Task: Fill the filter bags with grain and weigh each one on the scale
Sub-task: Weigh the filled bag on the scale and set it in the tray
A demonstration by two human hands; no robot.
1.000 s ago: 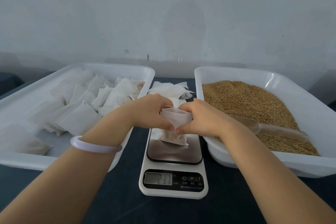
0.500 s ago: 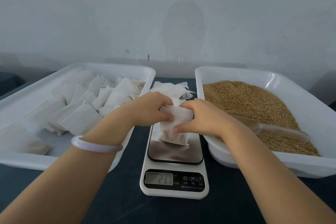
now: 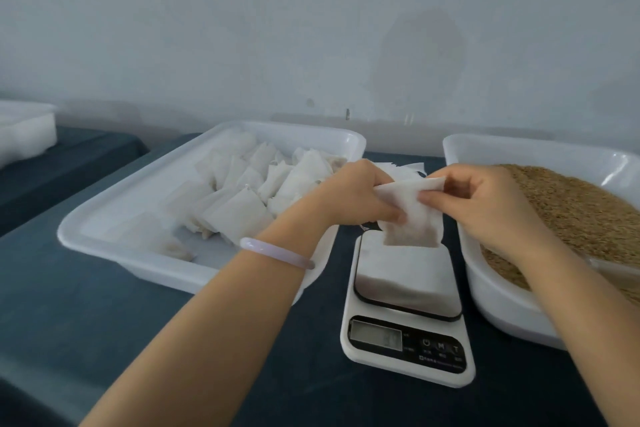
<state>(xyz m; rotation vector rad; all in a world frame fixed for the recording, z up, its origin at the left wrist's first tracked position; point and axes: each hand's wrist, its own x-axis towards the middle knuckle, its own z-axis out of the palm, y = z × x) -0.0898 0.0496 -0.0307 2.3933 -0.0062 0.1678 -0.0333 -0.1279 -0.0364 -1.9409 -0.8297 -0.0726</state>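
Both hands, left hand and right hand, pinch one filled filter bag between them, lifted above the scale.

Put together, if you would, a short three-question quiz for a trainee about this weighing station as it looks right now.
1. True or false: only the left hand holds the filter bag over the scale.
2. Where is the loose grain? A: in a glass jar. B: in the white tray on the person's right. C: piled on the scale's platform.
3. Fill in: the pale bracelet is on the ___ wrist.
Key: 1 false, the right hand pinches it too; 2 B; 3 left.
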